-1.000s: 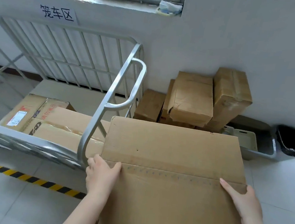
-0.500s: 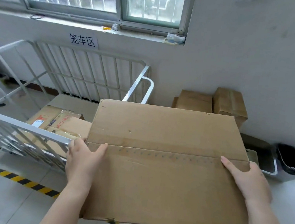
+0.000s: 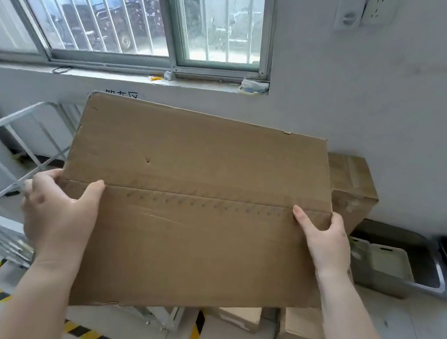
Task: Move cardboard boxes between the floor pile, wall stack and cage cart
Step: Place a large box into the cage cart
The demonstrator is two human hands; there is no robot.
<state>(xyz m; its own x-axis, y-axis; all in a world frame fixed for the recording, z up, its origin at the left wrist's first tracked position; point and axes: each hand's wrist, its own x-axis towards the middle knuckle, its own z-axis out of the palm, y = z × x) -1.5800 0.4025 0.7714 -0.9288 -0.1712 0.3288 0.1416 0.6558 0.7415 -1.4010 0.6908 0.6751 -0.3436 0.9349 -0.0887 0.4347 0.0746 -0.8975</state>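
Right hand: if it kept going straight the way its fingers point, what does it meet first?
The right hand points up and forward along the held cardboard box. Past its edge, likely the stacked box by the wall; depth is unclear.

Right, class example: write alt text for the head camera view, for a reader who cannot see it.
Two bare hands, the left hand and right hand, grip the side edges of a large brown cardboard box held up in front of a barred window. A metal cage cart stands to the left, and more boxes are stacked against the wall on the right.
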